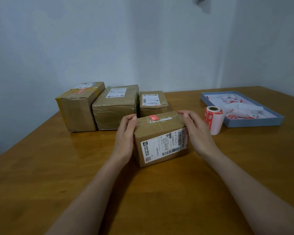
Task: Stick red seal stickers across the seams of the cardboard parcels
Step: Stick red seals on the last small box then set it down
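Note:
A small cardboard parcel (159, 138) with a white shipping label on its near face sits on the wooden table (58, 167) in front of me. A red seal sticker (153, 118) lies across the taped seam on its top. My left hand (126, 134) grips the parcel's left side, fingers curled over the top edge. My right hand (196, 131) grips its right side the same way. Behind it stand three more parcels: a tall one (78, 109) at the left with a red sticker (81, 91) on top, a wide one (115, 107) and a small one (154, 103).
A roll of red seal stickers (214, 119) stands just right of my right hand. Behind it a shallow blue tray (255, 123) holds crumpled sticker backings. A pale wall runs behind the table.

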`<action>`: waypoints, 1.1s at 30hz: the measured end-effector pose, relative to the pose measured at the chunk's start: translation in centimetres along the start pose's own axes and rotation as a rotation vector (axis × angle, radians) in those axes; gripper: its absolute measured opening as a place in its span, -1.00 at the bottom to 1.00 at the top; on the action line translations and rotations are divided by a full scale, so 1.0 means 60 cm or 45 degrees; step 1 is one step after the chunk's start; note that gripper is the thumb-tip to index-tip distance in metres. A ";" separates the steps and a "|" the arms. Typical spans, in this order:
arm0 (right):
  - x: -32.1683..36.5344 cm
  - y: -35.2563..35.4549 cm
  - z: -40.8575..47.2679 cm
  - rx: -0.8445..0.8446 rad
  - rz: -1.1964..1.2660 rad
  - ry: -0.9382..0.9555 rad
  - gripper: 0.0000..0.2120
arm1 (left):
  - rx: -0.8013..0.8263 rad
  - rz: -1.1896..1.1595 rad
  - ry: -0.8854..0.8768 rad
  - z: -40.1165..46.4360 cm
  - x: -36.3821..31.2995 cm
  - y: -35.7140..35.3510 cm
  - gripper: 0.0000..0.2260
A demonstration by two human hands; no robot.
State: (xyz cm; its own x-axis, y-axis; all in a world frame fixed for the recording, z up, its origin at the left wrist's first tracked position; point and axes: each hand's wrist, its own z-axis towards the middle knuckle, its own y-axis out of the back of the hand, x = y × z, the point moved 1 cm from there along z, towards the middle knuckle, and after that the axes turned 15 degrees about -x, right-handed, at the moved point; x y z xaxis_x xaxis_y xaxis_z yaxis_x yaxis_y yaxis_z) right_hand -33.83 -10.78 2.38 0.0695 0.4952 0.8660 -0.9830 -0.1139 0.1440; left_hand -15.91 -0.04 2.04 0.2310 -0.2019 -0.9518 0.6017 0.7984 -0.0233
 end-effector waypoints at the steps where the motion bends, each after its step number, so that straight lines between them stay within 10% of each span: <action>1: 0.002 0.001 -0.001 0.006 0.009 -0.005 -0.70 | 0.035 -0.020 0.009 -0.003 -0.002 -0.001 -0.58; 17: 0.033 0.005 0.034 -0.119 -0.412 0.466 -0.78 | 0.430 0.149 -0.153 -0.026 -0.038 0.007 -0.40; 33: 0.093 -0.027 0.071 0.464 -0.785 0.845 -0.88 | 0.426 0.165 -0.190 -0.013 -0.041 0.013 -0.51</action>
State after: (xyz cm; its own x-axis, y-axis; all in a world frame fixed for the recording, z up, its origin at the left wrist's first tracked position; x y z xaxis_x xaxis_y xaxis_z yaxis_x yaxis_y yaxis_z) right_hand -31.11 -11.47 9.02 0.3341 0.9290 0.1594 -0.6857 0.1235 0.7173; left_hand -16.61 1.55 4.12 0.4154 -0.2117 -0.8846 0.7707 0.5985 0.2187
